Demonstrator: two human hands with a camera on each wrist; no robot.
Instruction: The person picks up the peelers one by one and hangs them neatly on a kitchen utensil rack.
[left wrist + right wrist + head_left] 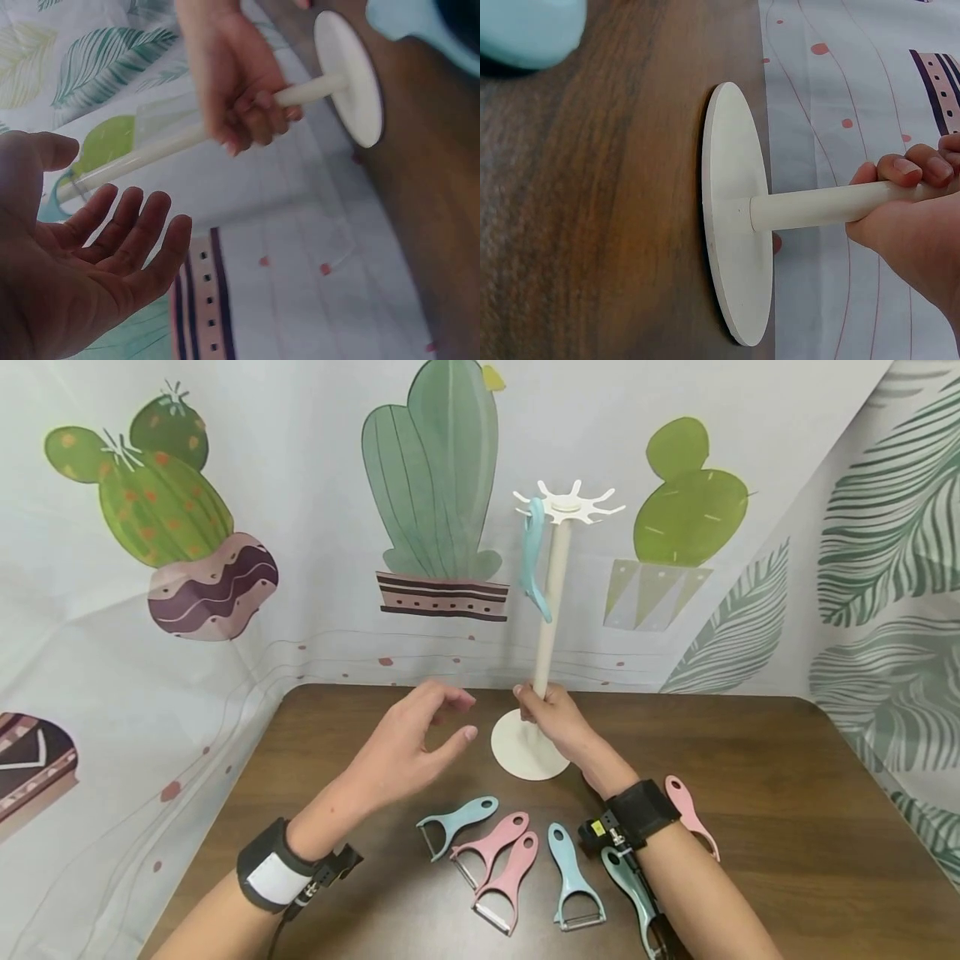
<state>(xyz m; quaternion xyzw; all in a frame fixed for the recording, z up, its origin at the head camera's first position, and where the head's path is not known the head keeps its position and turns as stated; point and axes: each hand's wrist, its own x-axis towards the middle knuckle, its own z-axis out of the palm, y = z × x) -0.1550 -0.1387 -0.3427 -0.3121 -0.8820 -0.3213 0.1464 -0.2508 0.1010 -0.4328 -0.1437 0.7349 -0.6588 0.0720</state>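
My right hand [561, 720] grips the lower pole of a cream-white rack stand [553, 602], its fingers curled round it in the right wrist view. The stand's round base [739, 285] rests on the table. On a prong of the slotted top [567, 508] hangs a light blue peeler [532, 556], handle up. Left of the pole, my left hand [401, 747] is held in the air with fingers loosely bent and thumb apart, nothing in it. In front of the base lie a blue peeler [467, 815], two pink peelers [501, 837] partly overlapping, and another blue peeler [567, 864].
Under and beside my right forearm lie a teal peeler [632, 883], partly covered, and a pink peeler [684, 802]. The brown wooden table [787, 827] ends at a cactus-printed cloth [322, 568] behind the stand. Cameras are strapped to both wrists.
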